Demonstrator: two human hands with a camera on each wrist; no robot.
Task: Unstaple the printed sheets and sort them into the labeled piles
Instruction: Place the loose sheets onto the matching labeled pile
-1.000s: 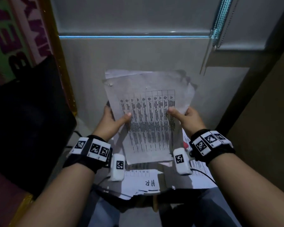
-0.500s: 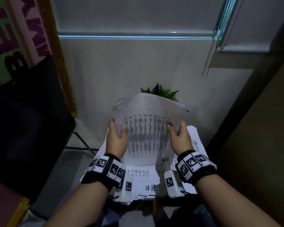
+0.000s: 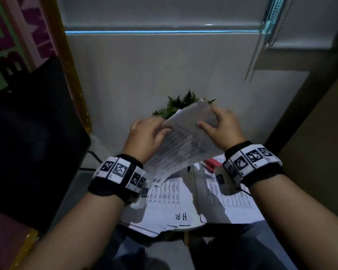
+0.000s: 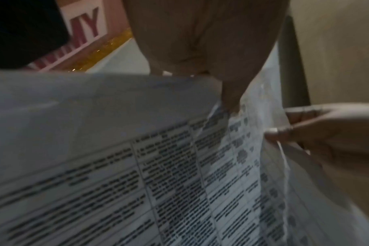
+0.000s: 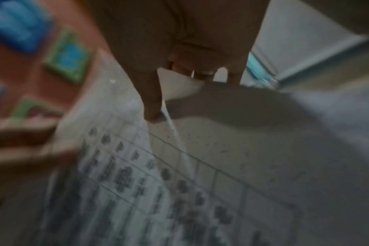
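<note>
A: Status on the hands?

B: I see my left hand [image 3: 147,136] pinching the left edge of the stapled sheets [image 3: 180,142], thumb on top, fingers curled under. My right hand [image 3: 220,126] grips the far right corner, thumb on the printed face, fingers spread over the top edge.

A: Where's the bundle?

B: In the air, tilted, above the small table [image 3: 185,228], just in front of the green plant [image 3: 180,105]. Printed table on it, text too blurred to read.

A: Piles?

B: Below my wrists: a pile marked H.R [image 3: 171,208] on the left, another paper pile [image 3: 228,199] on the right, side by side. Something red [image 3: 212,164] lies on the right pile, can't tell what.
</note>
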